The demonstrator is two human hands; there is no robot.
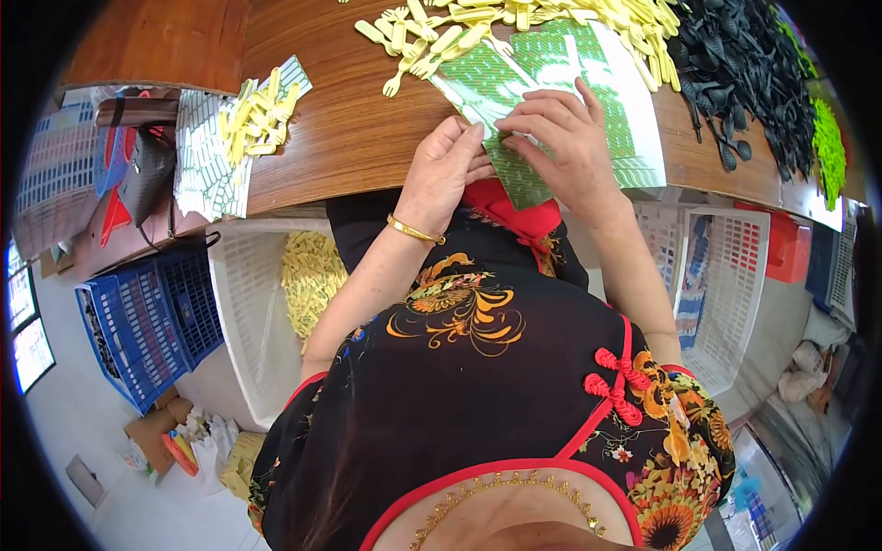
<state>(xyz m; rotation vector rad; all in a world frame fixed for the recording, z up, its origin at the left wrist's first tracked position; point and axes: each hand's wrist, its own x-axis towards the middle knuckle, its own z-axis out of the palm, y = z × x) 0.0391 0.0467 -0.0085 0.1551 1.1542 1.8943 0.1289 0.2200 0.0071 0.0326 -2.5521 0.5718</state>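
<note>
My left hand [441, 170] pinches the left edge of a glossy green label sheet [524, 179] between thumb and fingers, at the table's near edge. Over the same sheet is my right hand [565, 151], its thumb and forefinger drawn together near my left fingertips. Whether a small piece sits in that pinch is too small to tell. More green sheets [625, 133] with a white border lie flat under and beyond my right hand. Just past them spreads a heap of pale yellow plastic forks [459, 41]; one fork [393, 86] lies apart, nearest my left hand.
At the right are black plastic spoons [726, 73] and bright green pieces [830, 151]. Yellow pieces [262, 115] rest on a label sheet [213, 170] at the left. Below the table stand a white crate [241, 321] holding yellow pieces, another white crate [740, 303] and a blue crate [147, 317].
</note>
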